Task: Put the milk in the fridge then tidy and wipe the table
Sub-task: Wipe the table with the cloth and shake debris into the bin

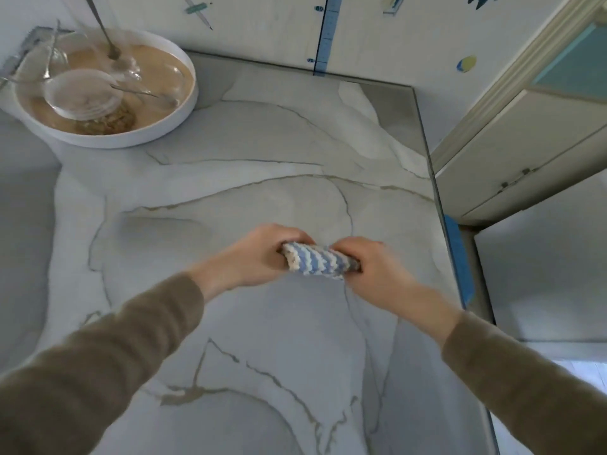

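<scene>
Round white tray (192, 97) holds blurred clear glass bowls (80, 93) and metal spoons (98, 21). Left hand (259, 257) and right hand (372, 269) clamp their fingers on a bunched blue-and-white striped cloth (318, 261) over the marble surface (262, 159).

Illumination is soft, diffuse and moderately bright, with a cool cast. Broad, soft-edged shadows cover the marble table (262, 152) along its left side. Motion blur smears the left hand (262, 254), right hand (374, 267) and striped cloth (317, 261). The contents of the white tray (108, 141) are also soft. Wide-angle distortion curves the table's right edge.
</scene>
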The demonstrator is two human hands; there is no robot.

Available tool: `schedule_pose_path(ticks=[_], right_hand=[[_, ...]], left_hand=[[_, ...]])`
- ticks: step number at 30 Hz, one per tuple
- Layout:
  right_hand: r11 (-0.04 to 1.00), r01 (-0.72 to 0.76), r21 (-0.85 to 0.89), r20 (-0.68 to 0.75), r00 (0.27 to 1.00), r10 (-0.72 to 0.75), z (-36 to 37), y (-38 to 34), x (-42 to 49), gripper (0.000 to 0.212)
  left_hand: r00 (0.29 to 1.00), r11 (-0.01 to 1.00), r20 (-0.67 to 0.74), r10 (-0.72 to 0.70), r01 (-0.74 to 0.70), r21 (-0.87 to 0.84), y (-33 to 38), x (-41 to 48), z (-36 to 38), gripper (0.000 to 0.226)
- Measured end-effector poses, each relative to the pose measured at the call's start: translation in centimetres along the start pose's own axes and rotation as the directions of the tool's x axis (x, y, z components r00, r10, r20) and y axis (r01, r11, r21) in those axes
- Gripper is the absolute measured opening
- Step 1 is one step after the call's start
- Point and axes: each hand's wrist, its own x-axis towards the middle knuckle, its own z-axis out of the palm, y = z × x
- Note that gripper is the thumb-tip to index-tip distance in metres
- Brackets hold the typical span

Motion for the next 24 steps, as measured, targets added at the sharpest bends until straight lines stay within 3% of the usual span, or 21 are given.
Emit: schedule_pose_path(ticks=[2,4,7,10,12,19,22,24], right_hand=[[0.989,0.135,0.053,-0.061,0.989,-0.132,0.6,-2.2,2.7,0.038],[0.974,0.216,0.075,-0.054,0.976,-0.212,1.9,-4.0,5.8,0.047],[0.965,0.246,0.084,0.068,0.965,-0.252,4.8,-6.2,9.0,0.055],[0.976,0.217,0.016,0.265,0.94,-0.213,7.5,-5.4,10.0,0.06],[0.977,0.213,-0.001,0.319,0.926,-0.201,8.2,-4.0,9.0,0.061],[0.987,0.152,0.059,0.386,0.908,-0.163,6.1,0.9,-0.3,0.066],[0.991,0.135,0.026,0.408,0.903,-0.134,5.2,2.2,-3.1,0.056],[0.996,0.084,0.012,0.43,0.899,-0.081,4.2,2.1,-3.7,0.038]], left_hand=[[0.971,0.996,-0.231,0.057,-0.07,-0.05,-1.1,-1.5,-2.4,0.046],[0.914,0.999,-0.402,0.049,-0.043,0.023,-2.8,-2.8,-3.6,0.044],[0.848,0.982,-0.506,-0.158,0.187,0.007,-5.7,-4.8,-3.6,0.058],[0.886,0.92,-0.296,-0.357,0.389,0.056,-7.7,-5.9,-1.8,0.065],[0.898,0.884,-0.16,-0.409,0.434,0.174,-7.6,-6.1,-0.2,0.065],[0.932,0.923,-0.013,-0.363,0.361,0.137,-1.7,-7.2,7.4,0.059],[0.939,0.939,0.063,-0.339,0.332,0.091,0.5,-7.6,10.3,0.057],[0.953,0.951,0.04,-0.3,0.302,-0.067,1.2,-8.1,11.1,0.049]])
